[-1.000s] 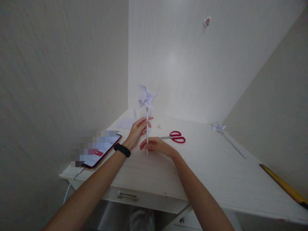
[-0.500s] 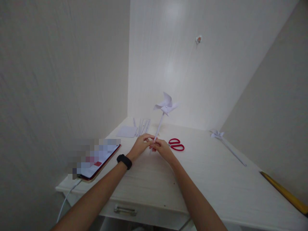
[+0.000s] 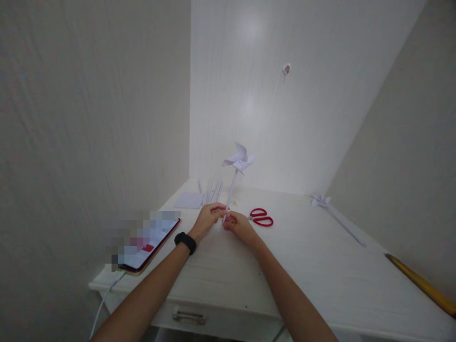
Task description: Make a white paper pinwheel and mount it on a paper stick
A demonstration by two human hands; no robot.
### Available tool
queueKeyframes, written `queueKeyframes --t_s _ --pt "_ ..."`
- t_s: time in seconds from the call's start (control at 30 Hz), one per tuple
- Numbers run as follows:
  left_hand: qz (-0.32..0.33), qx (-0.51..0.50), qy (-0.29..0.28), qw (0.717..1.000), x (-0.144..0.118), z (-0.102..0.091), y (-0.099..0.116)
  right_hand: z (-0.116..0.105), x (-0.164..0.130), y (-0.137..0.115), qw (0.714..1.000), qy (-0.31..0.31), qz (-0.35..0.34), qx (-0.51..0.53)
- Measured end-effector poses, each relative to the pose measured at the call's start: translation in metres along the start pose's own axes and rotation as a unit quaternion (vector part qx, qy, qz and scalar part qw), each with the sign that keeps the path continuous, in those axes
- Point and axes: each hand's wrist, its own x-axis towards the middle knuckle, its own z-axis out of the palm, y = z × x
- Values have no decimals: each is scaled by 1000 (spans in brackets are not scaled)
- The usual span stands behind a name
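A white paper pinwheel point(image 3: 239, 159) stands nearly upright over the table, its stick leaning slightly right. My left hand point(image 3: 209, 215) is closed on the stick from the left. Just below it, my right hand point(image 3: 239, 224) pinches the stick near its lower end. Red-handled scissors point(image 3: 261, 217) lie just right of my hands, their blades partly hidden behind the right one. Behind my left hand are several thin white paper strips point(image 3: 213, 192) and a stack of white paper squares point(image 3: 188, 200).
A second paper pinwheel point(image 3: 322, 201) lies at the right rear of the white table point(image 3: 320, 275). A phone point(image 3: 151, 247) with a white cable point(image 3: 103, 304) sits at the left edge. A yellow object point(image 3: 420, 285) lies along the right side. Walls enclose the back and sides.
The pinwheel has shifted slightly left and lower in view and stands a little more upright. My right hand has slid slightly down the stick. The view has tilted slightly.
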Motion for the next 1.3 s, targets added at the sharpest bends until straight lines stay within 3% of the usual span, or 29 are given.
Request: queueKeyframes --t_s 0.2,0.4,0.5,0.7,1.03,1.3 --pt "28 -10 -22 999 1 1 -3 0 -2 -6 999 8 -32 2" --pt "42 -30 27 998 1 1 -1 0 0 -10 998 8 -34 52" --pt "32 -44 25 998 0 1 0 0 1 -10 998 15 -24 50" --pt "25 -39 4 999 -2 2 4 -4 1 -12 998 49 -42 -28" --pt "32 -35 -5 999 -2 3 3 -7 -2 -19 990 34 -82 -111" --pt "45 -25 2 999 -1 4 0 -2 -2 -11 973 69 -119 -186"
